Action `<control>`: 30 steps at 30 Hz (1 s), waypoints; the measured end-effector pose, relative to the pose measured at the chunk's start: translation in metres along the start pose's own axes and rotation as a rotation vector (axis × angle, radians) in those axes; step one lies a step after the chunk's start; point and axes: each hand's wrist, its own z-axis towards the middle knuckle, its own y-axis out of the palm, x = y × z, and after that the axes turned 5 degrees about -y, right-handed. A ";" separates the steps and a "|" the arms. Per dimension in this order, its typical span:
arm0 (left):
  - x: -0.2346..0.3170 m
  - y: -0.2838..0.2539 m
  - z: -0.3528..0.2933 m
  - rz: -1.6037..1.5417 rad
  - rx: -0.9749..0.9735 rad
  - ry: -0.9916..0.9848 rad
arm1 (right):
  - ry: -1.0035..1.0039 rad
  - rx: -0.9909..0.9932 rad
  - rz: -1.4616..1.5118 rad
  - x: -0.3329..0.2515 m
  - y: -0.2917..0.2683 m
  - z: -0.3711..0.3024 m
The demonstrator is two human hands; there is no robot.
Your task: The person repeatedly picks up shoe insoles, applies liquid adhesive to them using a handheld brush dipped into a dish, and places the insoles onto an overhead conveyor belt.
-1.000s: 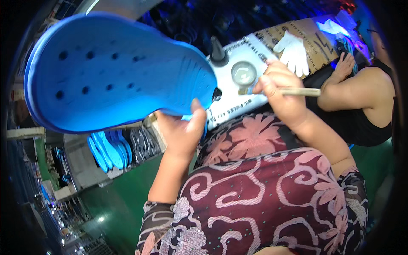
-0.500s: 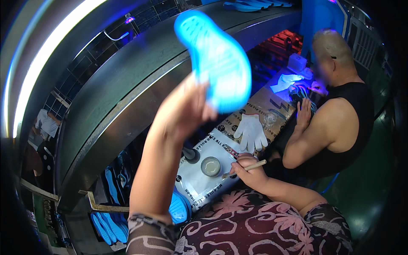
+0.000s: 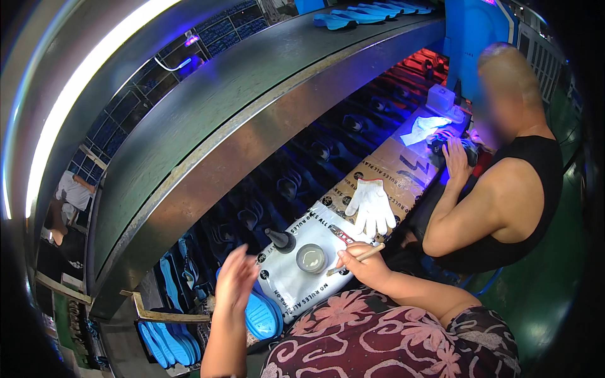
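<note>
My left hand (image 3: 236, 277) is raised with nothing in it, its fingers a little apart. It hovers just above a stack of blue shoe soles (image 3: 262, 315) at the table's near left corner. My right hand (image 3: 368, 267) is closed round the pale wooden handle of a brush (image 3: 372, 251), whose tip points down left beside a small round cup (image 3: 311, 259). Pale liquid is in the cup. A dark bottle with a tapered nozzle (image 3: 280, 240) stands left of the cup. A slim red and silver tool (image 3: 341, 234) lies beyond my right hand.
A white glove (image 3: 370, 206) lies on the printed table covering (image 3: 291, 286). A conveyor belt (image 3: 227, 82) curves across, carrying several blue soles (image 3: 359, 14) at its far end. Shoes (image 3: 290, 188) line a lower dark rack. A co-worker (image 3: 504, 183) sits at right, hands on a dark shoe.
My left hand has come down and back from over the belt's edge; the blue sole it held is out of it. My right hand still holds the brush near the cup.
</note>
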 end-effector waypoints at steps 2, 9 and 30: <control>-0.021 -0.095 -0.046 0.020 0.334 0.059 | 0.093 -0.074 0.047 -0.010 0.008 0.002; -0.083 -0.363 -0.194 0.406 1.661 0.370 | 0.160 -0.174 0.058 -0.015 0.047 0.011; -0.088 -0.384 -0.151 0.304 1.169 0.100 | 0.243 -0.240 -0.014 -0.027 0.074 0.000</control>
